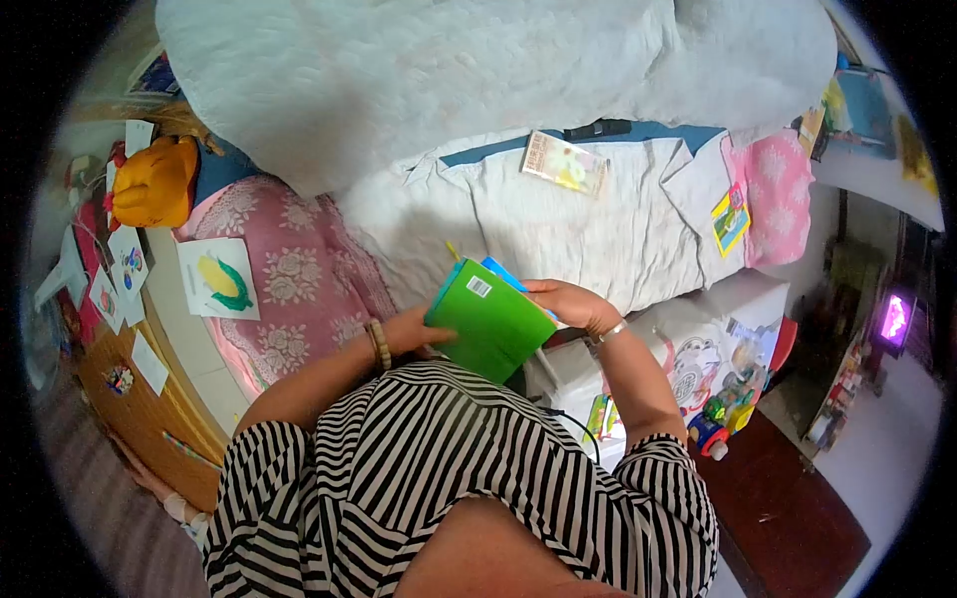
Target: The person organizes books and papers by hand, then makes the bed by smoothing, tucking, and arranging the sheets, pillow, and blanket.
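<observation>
A book (pixel 564 163) lies on the bed (pixel 568 244), a cloth (pixel 299 234) to its left, a card (pixel 731 221) and a pillow (pixel 781 189) to its right.

Hands, two: one left (pixel 407 331), one right (pixel 573 302). Green cover (pixel 488 334), one; the layers behind it overlap and cannot be counted. Beaded bracelet (pixel 379 344), one. Silver-coloured band (pixel 612 331), one. Striped shirt (pixel 429 439), one. Pale-covered book (pixel 564 163), one. Yellow-bordered card (pixel 731 224), one. Corn picture (pixel 224 282), one. Glowing purple panel (pixel 895 319), one.
</observation>
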The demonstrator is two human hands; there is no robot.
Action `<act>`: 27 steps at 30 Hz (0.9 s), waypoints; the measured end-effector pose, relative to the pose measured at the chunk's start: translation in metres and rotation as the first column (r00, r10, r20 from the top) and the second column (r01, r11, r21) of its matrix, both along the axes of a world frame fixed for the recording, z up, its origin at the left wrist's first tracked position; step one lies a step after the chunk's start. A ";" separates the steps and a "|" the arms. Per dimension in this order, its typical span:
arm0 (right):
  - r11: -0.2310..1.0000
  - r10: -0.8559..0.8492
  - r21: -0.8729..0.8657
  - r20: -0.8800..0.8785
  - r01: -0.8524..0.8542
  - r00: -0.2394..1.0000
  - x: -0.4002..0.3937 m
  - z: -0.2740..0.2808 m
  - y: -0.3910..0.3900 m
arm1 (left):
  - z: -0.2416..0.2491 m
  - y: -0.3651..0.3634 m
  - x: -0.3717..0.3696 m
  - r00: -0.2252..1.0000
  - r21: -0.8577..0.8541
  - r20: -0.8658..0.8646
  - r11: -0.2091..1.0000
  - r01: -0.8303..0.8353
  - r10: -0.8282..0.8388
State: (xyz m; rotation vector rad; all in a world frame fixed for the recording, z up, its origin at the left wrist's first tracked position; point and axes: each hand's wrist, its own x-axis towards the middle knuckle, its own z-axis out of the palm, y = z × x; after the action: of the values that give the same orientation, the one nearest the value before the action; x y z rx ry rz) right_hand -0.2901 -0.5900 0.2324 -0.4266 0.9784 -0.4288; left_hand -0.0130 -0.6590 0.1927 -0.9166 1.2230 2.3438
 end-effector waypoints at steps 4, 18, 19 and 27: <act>1.000 0.007 0.022 0.086 -0.009 0.996 0.008 -0.024 -0.001 | 0.010 -0.007 -0.006 0.985 -0.055 0.137 0.993 0.109 -0.100; 0.922 -0.369 -0.380 -0.806 0.072 0.463 -0.210 -0.334 0.005 | -0.027 0.040 0.015 0.936 -0.148 0.269 0.970 -0.195 0.229; 0.871 -0.463 -0.349 -0.819 0.344 0.340 -0.199 -0.311 -0.013 | -0.030 0.044 0.020 0.938 -0.191 0.280 0.970 -0.153 0.203; 0.752 -0.416 -0.079 -0.827 0.655 0.378 -0.194 -0.285 -0.063 | -0.053 0.065 0.021 0.888 -0.171 0.292 0.933 -0.316 0.355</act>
State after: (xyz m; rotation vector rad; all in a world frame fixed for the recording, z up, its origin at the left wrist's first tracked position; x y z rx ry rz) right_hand -0.4840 -0.6528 -0.0524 0.0126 2.1152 -0.7156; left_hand 0.0085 -0.5936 0.1401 -1.5934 1.1518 2.2595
